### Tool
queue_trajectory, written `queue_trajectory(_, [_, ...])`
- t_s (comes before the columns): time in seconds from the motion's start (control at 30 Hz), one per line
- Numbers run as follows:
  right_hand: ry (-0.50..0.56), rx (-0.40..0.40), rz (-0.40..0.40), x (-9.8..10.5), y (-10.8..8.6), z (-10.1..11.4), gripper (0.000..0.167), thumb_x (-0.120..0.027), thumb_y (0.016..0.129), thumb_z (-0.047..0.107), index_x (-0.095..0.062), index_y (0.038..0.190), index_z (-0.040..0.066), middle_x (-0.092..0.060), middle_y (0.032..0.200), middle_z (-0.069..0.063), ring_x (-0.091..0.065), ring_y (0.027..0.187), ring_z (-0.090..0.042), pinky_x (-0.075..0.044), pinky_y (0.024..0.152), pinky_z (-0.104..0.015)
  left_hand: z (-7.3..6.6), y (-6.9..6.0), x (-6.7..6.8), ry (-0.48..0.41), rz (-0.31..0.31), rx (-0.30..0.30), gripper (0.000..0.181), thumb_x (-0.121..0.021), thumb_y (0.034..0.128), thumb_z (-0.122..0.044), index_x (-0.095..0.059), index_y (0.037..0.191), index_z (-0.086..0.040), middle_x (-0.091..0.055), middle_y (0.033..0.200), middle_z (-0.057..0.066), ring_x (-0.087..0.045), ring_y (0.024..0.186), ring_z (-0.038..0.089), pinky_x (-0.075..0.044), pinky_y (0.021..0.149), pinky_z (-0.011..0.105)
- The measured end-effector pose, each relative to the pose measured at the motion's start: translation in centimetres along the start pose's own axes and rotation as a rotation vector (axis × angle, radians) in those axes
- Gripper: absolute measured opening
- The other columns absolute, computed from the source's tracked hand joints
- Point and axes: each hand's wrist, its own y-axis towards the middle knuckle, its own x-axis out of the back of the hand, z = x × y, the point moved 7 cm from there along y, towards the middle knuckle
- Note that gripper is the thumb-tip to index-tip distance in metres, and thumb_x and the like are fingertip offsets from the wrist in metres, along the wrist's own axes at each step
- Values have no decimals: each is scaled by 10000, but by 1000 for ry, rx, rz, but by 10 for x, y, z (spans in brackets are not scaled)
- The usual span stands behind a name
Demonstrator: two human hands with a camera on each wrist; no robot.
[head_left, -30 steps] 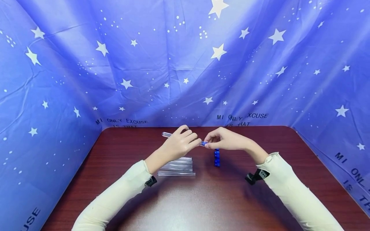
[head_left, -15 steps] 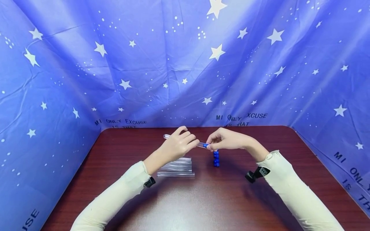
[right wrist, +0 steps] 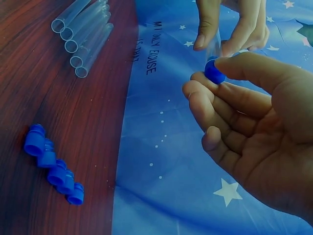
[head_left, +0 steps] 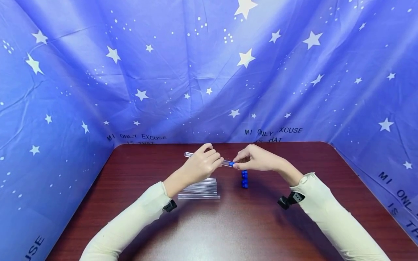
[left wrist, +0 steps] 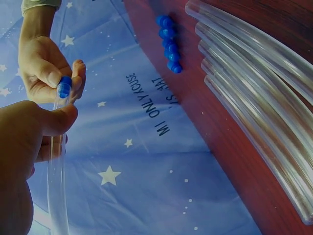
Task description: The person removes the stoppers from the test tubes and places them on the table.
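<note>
In the head view my left hand (head_left: 202,165) grips a clear test tube (head_left: 188,154) above the table, its rounded end sticking out to the left. A blue stopper (left wrist: 64,87) sits in the mouth of that tube, as the left wrist view shows. My right hand (head_left: 259,157) pinches this stopper between thumb and fingers. Below the left hand lie several more clear tubes (head_left: 200,187), side by side with open mouths, seen in the right wrist view. Near the right hand, several loose blue stoppers (right wrist: 56,171) stand in a row on the table.
The dark red wooden table (head_left: 209,228) carries the tubes and stoppers. Behind it and at both sides hangs a blue curtain (head_left: 183,72) with white stars and black lettering. A black wrist camera (head_left: 290,198) sits below the right sleeve cuff.
The tube and the right hand have shifted slightly right since the first frame. The blue stopper is more plainly seen at the tube's mouth, with both hands still holding.
</note>
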Motion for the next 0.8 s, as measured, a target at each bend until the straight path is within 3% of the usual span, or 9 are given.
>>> queue_trajectory(0.4, [-77, 35, -74, 0, -1, 4, 87, -710, 926, 115, -787, 887, 118, -572, 717, 100, -476, 641, -1, -380, 554, -172, -1, 4, -2, -1, 52, 35, 124, -794, 861, -203, -771, 913, -93, -705, 812, -24, -643, 759, 144, -479, 917, 339])
queue_trajectory(0.8, [-235, 127, -224, -2, -2, 16, 46, -743, 890, 84, -789, 893, 77, -593, 720, 80, -473, 636, 13, -404, 571, -182, 5, 6, -5, 22, 92, 64, 87, -779, 856, -195, -743, 820, -126, -677, 733, -35, -630, 695, 146, -471, 889, 331])
